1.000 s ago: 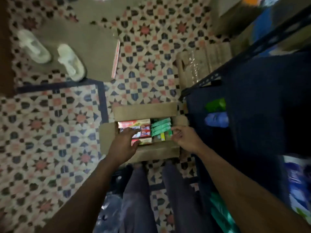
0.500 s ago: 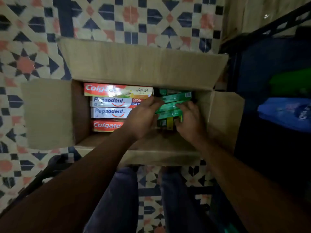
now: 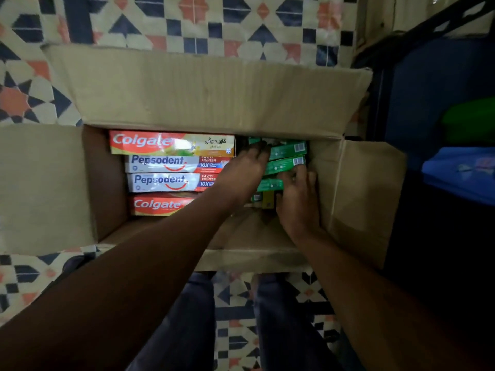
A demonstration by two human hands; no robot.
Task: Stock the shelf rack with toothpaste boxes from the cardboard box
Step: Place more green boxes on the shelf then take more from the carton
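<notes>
Left grip (image 3: 242, 172), right grip (image 3: 297, 199) — lowered into cardboard box (image 3: 209, 97); now gripping green toothpaste boxes (image 3: 286, 164)

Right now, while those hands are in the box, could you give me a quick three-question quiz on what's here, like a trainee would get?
1. True or false: the left hand and right hand both touch the green boxes.
2. How many Pepsodent boxes show?
3. The Colgate boxes lie: A) at the two ends of the left row, B) side by side, C) on the floor.
Key: 1 true; 2 two; 3 A.
</notes>
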